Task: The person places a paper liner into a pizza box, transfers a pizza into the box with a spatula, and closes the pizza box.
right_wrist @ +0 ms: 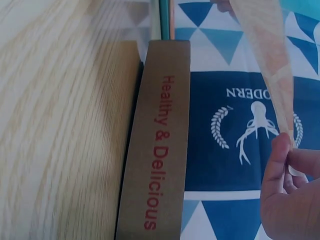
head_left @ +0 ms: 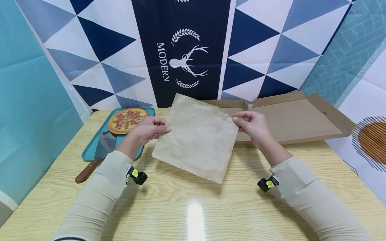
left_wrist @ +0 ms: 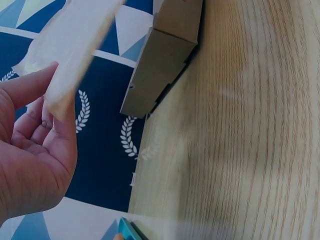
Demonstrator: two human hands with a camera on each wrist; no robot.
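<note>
A square sheet of brown parchment paper (head_left: 197, 139) is held up above the table, slightly creased and tilted. My left hand (head_left: 149, 129) pinches its left edge between thumb and fingers. At the opposite edge my right hand (head_left: 251, 125) pinches the upper right corner. In the left wrist view the paper (left_wrist: 67, 42) rises from the left hand (left_wrist: 37, 142). The right wrist view shows the paper (right_wrist: 272, 60) edge-on, in the right hand's (right_wrist: 290, 195) grip. Behind the sheet lies an open cardboard pizza box (head_left: 297, 117), partly hidden by the paper.
At the back left a teal tray (head_left: 88, 152) carries a pizza (head_left: 126, 120). A pizza server with a wooden handle (head_left: 87, 171) leans over the tray's near edge. The box's side (right_wrist: 155, 145) bears red lettering. A patterned cloth (head_left: 187, 20) hangs behind the wooden table (head_left: 163, 201).
</note>
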